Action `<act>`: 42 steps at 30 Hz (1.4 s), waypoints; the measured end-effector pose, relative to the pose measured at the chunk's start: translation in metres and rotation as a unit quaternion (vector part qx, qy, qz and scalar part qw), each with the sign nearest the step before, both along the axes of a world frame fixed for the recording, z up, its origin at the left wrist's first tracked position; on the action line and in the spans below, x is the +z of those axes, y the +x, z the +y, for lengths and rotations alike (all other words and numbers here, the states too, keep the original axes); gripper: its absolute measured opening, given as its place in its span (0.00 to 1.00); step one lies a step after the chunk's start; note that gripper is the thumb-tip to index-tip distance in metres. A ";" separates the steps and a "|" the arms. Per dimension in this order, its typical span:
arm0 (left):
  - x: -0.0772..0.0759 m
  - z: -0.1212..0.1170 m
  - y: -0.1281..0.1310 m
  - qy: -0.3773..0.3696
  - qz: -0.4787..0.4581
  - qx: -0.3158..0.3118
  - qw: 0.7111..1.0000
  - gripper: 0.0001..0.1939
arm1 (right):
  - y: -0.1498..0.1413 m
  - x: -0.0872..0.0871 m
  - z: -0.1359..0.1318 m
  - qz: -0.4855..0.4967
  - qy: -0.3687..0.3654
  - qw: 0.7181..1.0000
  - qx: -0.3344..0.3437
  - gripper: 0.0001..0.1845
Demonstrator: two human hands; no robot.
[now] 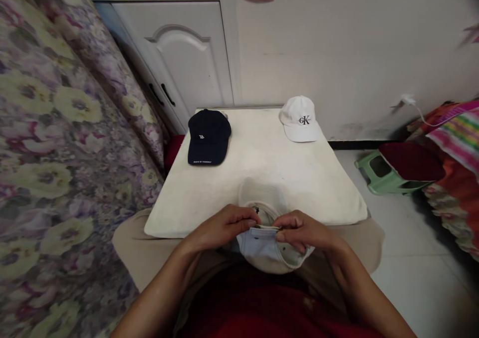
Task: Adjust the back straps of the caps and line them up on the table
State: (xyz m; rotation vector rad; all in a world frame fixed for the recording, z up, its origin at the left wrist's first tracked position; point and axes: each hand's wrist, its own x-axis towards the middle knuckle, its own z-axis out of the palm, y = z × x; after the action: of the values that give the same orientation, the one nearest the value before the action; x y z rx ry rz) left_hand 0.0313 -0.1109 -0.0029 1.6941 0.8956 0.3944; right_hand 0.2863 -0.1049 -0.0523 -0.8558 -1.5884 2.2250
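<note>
A pale baseball cap (262, 258) is held at the near edge of the table, over my lap, its brim pointing away from me onto the cloth. My left hand (234, 223) pinches one side of the strap at the cap's back opening. On the strap's other side, my right hand (299, 230) grips with thumb and fingers. A navy baseball cap (208, 136) with small white lettering rests at the table's far left. At the far right lies a white baseball cap (300, 118) with a black "CK" logo.
A cream-covered table (258, 153) stands before me against the wall and a white cabinet (179, 49). Floral curtains (71, 143) hang close on the left. On the right are a green stool (396, 171) with a dark red top and a plug (407, 99) with a cable.
</note>
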 end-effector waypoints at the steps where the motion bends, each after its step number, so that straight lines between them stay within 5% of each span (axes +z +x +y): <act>1: 0.000 0.000 0.000 -0.002 0.000 -0.001 1.000 0.13 | 0.000 0.000 0.000 -0.003 -0.001 1.000 -0.004 0.15; 21: -0.001 -0.004 -0.003 -0.007 -0.003 0.007 1.000 0.13 | -0.015 -0.003 -0.004 -0.003 0.060 0.997 -0.057 0.14; 30: 0.001 -0.002 -0.010 -0.009 -0.015 0.032 0.999 0.13 | 0.008 0.009 -0.010 -0.003 0.009 1.000 -0.028 0.17; 42: 0.009 -0.004 -0.005 -0.017 0.021 0.023 0.999 0.30 | 0.003 0.009 -0.012 0.004 0.053 0.996 -0.073 0.18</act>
State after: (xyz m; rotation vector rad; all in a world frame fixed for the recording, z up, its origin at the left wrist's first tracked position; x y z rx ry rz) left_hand 0.0258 -0.1145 0.0059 1.6572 0.9682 0.3737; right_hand 0.2898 -0.1170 -0.0428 -0.9028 -1.5705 2.0232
